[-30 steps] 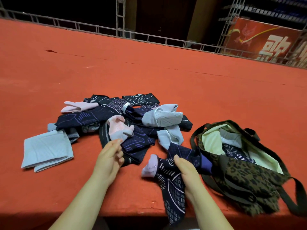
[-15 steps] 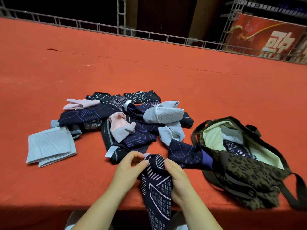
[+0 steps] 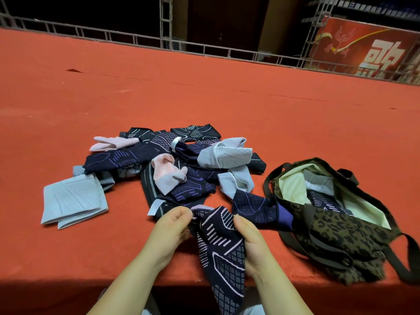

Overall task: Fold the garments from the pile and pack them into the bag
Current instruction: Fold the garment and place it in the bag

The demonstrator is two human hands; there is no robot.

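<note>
A dark navy garment with pink line patterns [image 3: 221, 251] hangs over the near table edge. My left hand [image 3: 169, 230] pinches its upper left edge and my right hand [image 3: 250, 242] grips its right side. Behind my hands lies the pile of garments [image 3: 172, 162], dark navy, pink and pale grey pieces tangled together. The leopard-print bag [image 3: 341, 233] lies open at the right with a pale lining and folded garments inside. Another navy piece [image 3: 254, 205] rests against the bag's mouth.
A folded pale grey garment [image 3: 72, 201] lies apart at the left of the pile. The red table [image 3: 227, 98] stretches far back to a metal rail [image 3: 204, 51]. A red banner [image 3: 368, 48] stands at the back right. The bag's straps [image 3: 406, 258] trail to the right.
My left hand came across from the pile to the navy garment and now pinches its edge. Both hands have drawn the garment nearer and lifted its top slightly.
</note>
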